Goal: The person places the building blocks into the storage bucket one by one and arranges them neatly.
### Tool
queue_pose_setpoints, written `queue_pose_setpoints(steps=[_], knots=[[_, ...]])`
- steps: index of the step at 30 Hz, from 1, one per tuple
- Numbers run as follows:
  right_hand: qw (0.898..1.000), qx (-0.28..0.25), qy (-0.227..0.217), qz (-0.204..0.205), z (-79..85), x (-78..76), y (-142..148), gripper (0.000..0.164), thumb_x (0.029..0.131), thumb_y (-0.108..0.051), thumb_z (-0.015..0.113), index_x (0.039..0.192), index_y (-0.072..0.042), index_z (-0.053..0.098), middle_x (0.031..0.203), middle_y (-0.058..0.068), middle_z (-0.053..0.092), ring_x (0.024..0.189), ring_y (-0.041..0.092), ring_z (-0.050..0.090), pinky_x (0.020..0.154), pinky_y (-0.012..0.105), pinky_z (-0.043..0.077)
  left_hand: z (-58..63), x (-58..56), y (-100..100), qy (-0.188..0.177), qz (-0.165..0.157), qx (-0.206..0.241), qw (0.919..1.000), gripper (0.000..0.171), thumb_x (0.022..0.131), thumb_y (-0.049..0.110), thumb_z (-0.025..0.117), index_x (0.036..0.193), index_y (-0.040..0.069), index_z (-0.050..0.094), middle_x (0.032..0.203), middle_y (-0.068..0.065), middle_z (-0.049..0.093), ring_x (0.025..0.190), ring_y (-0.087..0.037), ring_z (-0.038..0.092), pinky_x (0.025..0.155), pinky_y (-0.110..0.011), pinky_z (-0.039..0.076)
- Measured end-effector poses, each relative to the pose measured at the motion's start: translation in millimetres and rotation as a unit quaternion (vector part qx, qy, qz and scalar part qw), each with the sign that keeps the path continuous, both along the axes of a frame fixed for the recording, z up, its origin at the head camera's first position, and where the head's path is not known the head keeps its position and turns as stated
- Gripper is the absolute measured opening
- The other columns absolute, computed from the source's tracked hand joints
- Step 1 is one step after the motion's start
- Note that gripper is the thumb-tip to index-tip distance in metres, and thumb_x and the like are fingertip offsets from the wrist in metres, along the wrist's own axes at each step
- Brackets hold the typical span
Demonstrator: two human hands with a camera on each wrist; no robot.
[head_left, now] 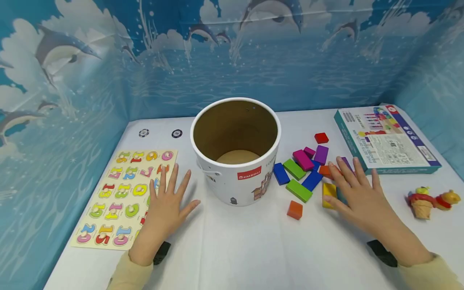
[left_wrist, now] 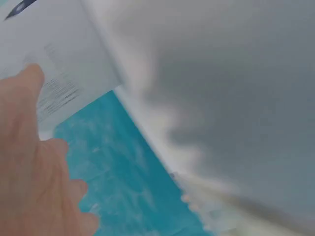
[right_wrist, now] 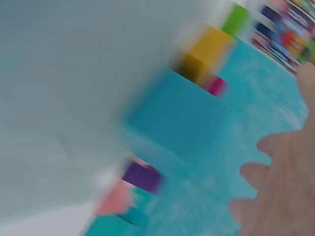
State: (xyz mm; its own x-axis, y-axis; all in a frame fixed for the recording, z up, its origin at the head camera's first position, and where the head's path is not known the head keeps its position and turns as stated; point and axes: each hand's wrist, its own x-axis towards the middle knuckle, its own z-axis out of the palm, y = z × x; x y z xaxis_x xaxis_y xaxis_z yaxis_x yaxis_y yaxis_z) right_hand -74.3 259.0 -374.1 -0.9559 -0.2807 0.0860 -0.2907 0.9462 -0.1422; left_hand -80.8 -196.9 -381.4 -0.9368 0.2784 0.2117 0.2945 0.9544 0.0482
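Observation:
My left hand (head_left: 164, 209) is spread with straight fingers over the right edge of a number puzzle board (head_left: 123, 197), hiding some of its pieces. In the left wrist view the left hand (left_wrist: 39, 157) holds nothing. On the other side my right hand (head_left: 362, 197) is spread above the near right end of a pile of coloured blocks. Nearest to it are a yellow block (head_left: 329, 195), an orange-red block (head_left: 326, 172) and a blue-teal block (right_wrist: 177, 113), partly hidden by the hand in the head view. Whether the right fingertips touch any block cannot be told.
A white bucket (head_left: 235, 177) stands between the hands, its inside showing only the bottom. Green blocks (head_left: 299, 190) and several others lie right of it. A flat box (head_left: 391, 139), small toy figures (head_left: 422, 203) and two round chips (head_left: 177, 133) are also on the white table.

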Motion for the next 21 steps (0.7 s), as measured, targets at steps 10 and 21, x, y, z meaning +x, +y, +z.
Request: queue_pose_setpoints(steps=[10,21], knots=[[0.954,-0.287,-0.003,-0.084,38.0,18.0,27.0,0.055,0.088,-0.020,0.052,0.139,-0.023,0.031,0.143,-0.003,0.027,0.131,0.008,0.021,0.100,0.040,0.029,105.5,-13.8,9.4,-0.065,-0.116,0.418,0.8984,0.062,0.090,0.020,0.048,0.142,0.030,0.016,0.146,0.011,0.014,0.133,-0.013,0.014,0.103,-0.051,0.019],[0.917,-0.357,-0.172,-0.032,-22.8,7.5,45.7,0.061,0.088,-0.021,0.053,0.141,-0.018,0.023,0.143,0.006,0.026,0.124,-0.005,0.024,0.076,0.003,0.036,95.0,-64.8,49.1,-0.150,-0.207,0.623,0.7392,0.057,0.090,0.018,0.045,0.142,0.020,0.023,0.146,0.008,0.016,0.133,-0.013,0.016,0.105,-0.046,0.018]])
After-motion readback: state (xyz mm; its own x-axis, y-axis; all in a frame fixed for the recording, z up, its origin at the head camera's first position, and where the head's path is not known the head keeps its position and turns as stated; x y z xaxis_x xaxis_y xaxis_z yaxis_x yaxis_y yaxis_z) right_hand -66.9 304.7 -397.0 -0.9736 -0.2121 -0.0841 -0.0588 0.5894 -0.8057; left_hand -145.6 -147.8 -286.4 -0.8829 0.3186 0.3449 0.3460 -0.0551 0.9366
